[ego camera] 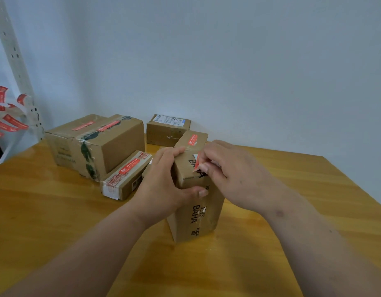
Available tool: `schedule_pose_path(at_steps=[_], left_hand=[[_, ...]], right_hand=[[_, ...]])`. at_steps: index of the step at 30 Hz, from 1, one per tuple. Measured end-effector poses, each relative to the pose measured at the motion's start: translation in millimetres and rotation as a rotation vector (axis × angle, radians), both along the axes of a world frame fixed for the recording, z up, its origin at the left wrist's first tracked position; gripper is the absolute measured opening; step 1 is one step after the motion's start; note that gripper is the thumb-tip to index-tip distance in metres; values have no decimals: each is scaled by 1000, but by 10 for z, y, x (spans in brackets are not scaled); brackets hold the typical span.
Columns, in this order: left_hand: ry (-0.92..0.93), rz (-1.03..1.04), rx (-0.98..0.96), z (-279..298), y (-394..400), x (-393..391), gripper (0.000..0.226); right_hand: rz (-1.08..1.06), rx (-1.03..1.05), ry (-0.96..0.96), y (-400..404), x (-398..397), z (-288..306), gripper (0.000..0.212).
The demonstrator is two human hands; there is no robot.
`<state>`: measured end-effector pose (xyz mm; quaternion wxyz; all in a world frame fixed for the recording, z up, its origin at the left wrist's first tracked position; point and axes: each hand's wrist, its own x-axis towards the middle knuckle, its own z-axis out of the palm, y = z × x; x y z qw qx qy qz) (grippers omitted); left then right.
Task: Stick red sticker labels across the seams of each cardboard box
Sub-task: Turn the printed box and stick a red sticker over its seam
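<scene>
The upright box (pixel 196 213) on the table carries black print. On its front side the word "BAHA" can be read, turned sideways, and on its top the same letters "BAHA" show again, partly covered by a red sticker (pixel 197 163). The smaller black print beside it is too blurred to read. The print on the other boxes and red stickers is too small to read.
</scene>
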<state>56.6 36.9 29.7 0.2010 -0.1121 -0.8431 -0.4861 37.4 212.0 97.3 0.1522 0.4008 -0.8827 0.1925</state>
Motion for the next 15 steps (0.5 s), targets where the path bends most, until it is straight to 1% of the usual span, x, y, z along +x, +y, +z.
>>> schedule_pose_path(at_steps=[2, 6, 10, 15], left_hand=[[1, -8, 9, 1, 4, -2, 93], [12, -4, -9, -2, -4, -5, 87], [17, 3, -23, -14, -7, -9, 90], [22, 2, -44, -5, -4, 4, 92]], right_hand=[[-11, -13, -22, -12, 4, 17, 9], [-54, -110, -59, -6, -19, 93, 12], [-120, -197, -81, 0, -62, 118, 10], [-187, -285, -85, -39, -66, 117, 13]])
